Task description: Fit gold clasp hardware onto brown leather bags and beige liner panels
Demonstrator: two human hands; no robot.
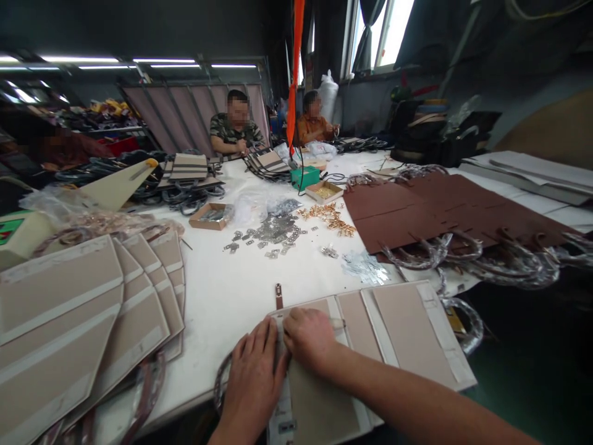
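Note:
A beige bag panel (319,395) with white strips lies in front of me, opened out across the table's near edge. My left hand (254,371) rests on its left border, fingers stretched and lying flat. Right beside it, my right hand (309,339) is closed and pressed down near the panel's upper left corner. From that fist a slim, pale tool (337,323) with a dark end pokes out to the right; its working end is hidden. A brown strap tab with a metal fitting (278,296) sticks out past the panel's far edge. Plastic-wrapped handles (470,321) show at the right.
Stacked beige panels (60,303) fill the left side. Metal plates (275,232), gold-coloured fittings (331,216) and silver pieces (365,267) lie scattered mid-table. Brown panels (440,207) with wrapped handles cover the right. Beyond are cardboard trays (210,216), a green box (304,177) and seated people.

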